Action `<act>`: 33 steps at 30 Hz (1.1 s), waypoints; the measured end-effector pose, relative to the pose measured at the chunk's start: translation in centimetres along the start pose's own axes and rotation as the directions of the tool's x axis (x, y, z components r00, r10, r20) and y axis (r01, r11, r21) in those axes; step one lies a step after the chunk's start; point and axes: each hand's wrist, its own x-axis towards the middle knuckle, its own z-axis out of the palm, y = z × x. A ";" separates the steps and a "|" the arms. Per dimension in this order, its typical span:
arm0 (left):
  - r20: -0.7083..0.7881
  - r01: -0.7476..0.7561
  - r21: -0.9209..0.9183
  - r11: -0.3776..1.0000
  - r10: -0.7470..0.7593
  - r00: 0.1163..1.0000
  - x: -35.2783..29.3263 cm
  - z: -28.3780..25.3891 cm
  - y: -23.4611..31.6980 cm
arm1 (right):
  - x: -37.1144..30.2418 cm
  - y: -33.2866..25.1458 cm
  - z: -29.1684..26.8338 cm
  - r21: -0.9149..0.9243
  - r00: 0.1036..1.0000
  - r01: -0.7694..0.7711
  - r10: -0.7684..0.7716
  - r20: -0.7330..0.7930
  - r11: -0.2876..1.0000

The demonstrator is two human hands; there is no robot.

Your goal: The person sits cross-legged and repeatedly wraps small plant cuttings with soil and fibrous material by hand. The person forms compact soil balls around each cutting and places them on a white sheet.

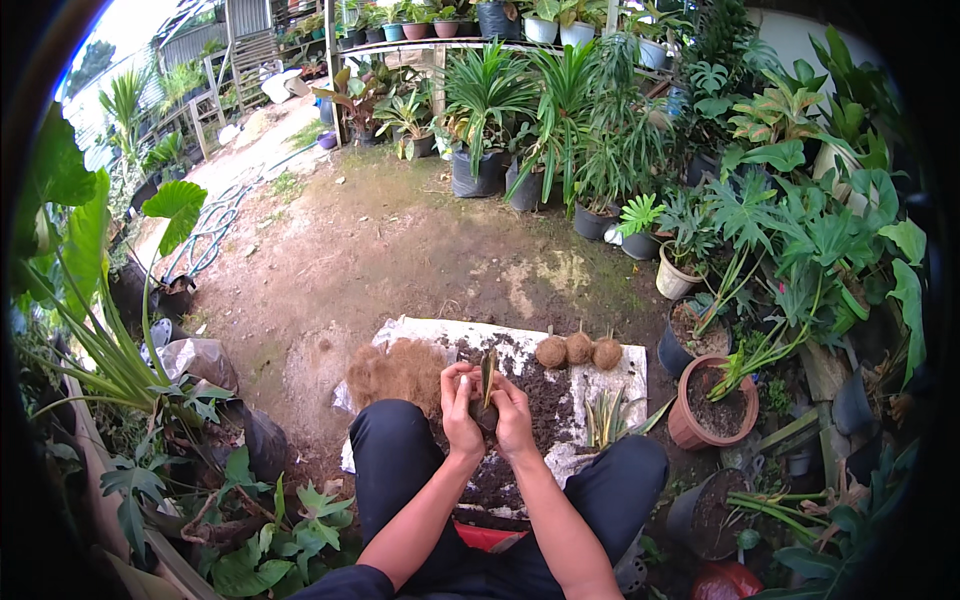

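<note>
Both of my hands are cupped round a dark clump of soil (pixel 484 412) with an upright snake plant leaf cutting (pixel 488 372), green with yellowish edges. My left hand (pixel 461 412) presses from the left and my right hand (pixel 513 414) from the right, fingers curled inward. Under them lies a white sheet (pixel 628 388) spread with loose dark soil (pixel 547 405). A heap of brown coir fibre (pixel 398 374) sits left of my hands. Three round fibre-wrapped balls (pixel 579 348) stand in a row at the sheet's far right. Further snake plant cuttings (pixel 604 418) lie near my right knee.
Potted plants crowd the right side, including a terracotta-coloured pot (pixel 712 402) and a cream pot (pixel 678 274). Black-potted plants (pixel 478 172) line the back. A blue hose (pixel 212 222) lies coiled on the bare ground (pixel 330 250). Large-leaved plants (pixel 95 300) edge the left.
</note>
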 end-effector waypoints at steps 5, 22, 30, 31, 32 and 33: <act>0.079 -0.083 0.010 0.996 0.082 0.993 -0.2 0.4 0.3 | 0.0 -0.2 0.2 -0.198 0.991 0.133 -0.136 -0.003 0.971; -0.127 -0.200 0.362 0.910 0.261 0.957 -0.5 0.1 -0.6 | -1.0 -1.0 1.9 -0.195 0.986 -0.008 -0.025 -0.165 0.981; -0.009 -0.107 -0.119 0.987 0.106 0.994 0.0 0.8 -0.2 | -0.8 -2.5 1.9 -0.442 0.980 0.145 -0.190 -0.058 0.885; 0.035 0.046 -0.236 0.971 -0.039 0.999 0.1 0.7 0.0 | -0.7 -2.8 1.6 -0.481 0.964 0.233 -0.265 0.002 0.845; 0.061 0.106 -0.255 0.961 -0.094 0.994 0.1 0.7 0.0 | -0.6 -3.0 1.4 -0.513 0.940 0.320 -0.335 0.067 0.796; 0.088 0.164 -0.273 0.948 -0.145 0.986 0.0 0.6 0.0 | -0.6 -3.1 1.3 -0.509 0.928 0.360 -0.355 0.110 0.782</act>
